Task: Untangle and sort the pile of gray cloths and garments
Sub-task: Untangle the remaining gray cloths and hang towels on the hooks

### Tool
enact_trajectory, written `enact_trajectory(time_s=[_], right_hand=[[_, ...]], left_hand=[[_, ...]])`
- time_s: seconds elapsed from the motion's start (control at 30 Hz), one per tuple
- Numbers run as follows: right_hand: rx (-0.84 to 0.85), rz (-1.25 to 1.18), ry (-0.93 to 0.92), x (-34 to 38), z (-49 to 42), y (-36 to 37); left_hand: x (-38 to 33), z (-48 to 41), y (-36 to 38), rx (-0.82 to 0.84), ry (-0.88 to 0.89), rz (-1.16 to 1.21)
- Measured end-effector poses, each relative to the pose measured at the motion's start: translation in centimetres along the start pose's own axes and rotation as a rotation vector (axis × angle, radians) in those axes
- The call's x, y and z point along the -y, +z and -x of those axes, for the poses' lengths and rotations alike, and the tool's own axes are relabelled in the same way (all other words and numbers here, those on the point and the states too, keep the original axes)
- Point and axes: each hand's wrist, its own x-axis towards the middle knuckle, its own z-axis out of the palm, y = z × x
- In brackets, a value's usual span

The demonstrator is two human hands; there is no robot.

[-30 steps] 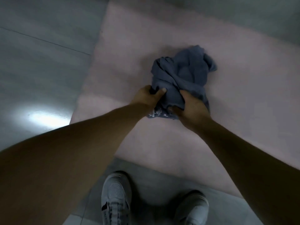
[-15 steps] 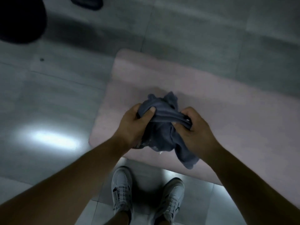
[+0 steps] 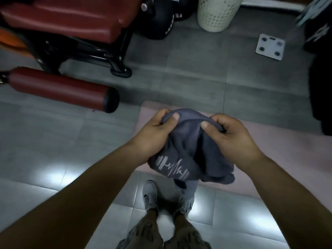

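Both hands (image 3: 156, 133) grip bunched gray garment (image 3: 186, 151); folds hide its shape.

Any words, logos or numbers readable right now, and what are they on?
On the gray garment: no words, only a white barbell-and-pulse-line graphic.
On the black round bags: white lettering, cut off and blurred, unreadable.
On the black cloth at the right edge: white print, too blurred to read.

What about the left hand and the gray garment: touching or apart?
Touching. The head view shows the left hand gripping the gray garment, thumb pressed on its top fold.
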Motion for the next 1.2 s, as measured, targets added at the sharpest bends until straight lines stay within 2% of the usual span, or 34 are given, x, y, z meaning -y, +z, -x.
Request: enact_trajectory(time_s=[0.17,0.33,0.43,0.53,0.67,0.73,0.8,0.83,0.9,0.93,0.97,1.03,1.1,1.2], right_hand=[[0.08,-0.062,0.025,4.9,5.0,-1.8],[0.103,-0.318,0.071,7.3,8.3,-3.0],[0.075,-0.249,0.088,8.3,8.8,-2.6],[0.038,-0.179,0.011,9.2,9.0,-1.1],[0.18,-0.129,-0.065,10.4,10.1,1.2],[0.275,-0.175,-0.016,10.6,10.6,0.7],[0.259,-0.403,0.131,11.0,10.9,-0.4],[0.162,-0.482,0.195,10.9,10.7,-0.9],[-0.081,-0.403,0.258,9.9,9.8,-1.5],[-0.133,-0.366,0.292,9.5,9.4,-1.7],[-0.116,-0.386,0.338,9.1,8.9,-1.8],[0.05,-0.525,0.437,9.2,8.1,-1.8],[0.137,-0.593,0.46,10.1,7.7,-1.5],[0.037,-0.584,0.419,10.6,7.3,-0.7]], left_hand=[[-5.3,4.8,1.9,0.058,0.002,0.088],[-7.1,8.3,2.0,0.098,-0.076,0.185],[-7.3,9.5,2.1,0.208,-0.227,0.281],[-7.6,10.1,2.7,0.274,-0.37,0.354],[-7.5,10.3,3.2,0.253,-0.455,0.488],[-6.7,9.8,3.1,0.197,-0.404,0.559],[-5.8,9.2,2.7,0.119,-0.308,0.573],[-5.5,9.1,2.6,0.089,-0.273,0.569],[-5.4,9.1,2.3,0.052,-0.231,0.541],[-5.5,9.2,2.4,0.052,-0.207,0.505],[-5.5,9.2,2.4,0.065,-0.171,0.469],[-5.7,9.5,2.9,0.116,-0.115,0.413],[-5.8,9.8,3.3,0.171,-0.083,0.337],[-5.7,10.5,3.5,0.227,-0.048,0.249]])
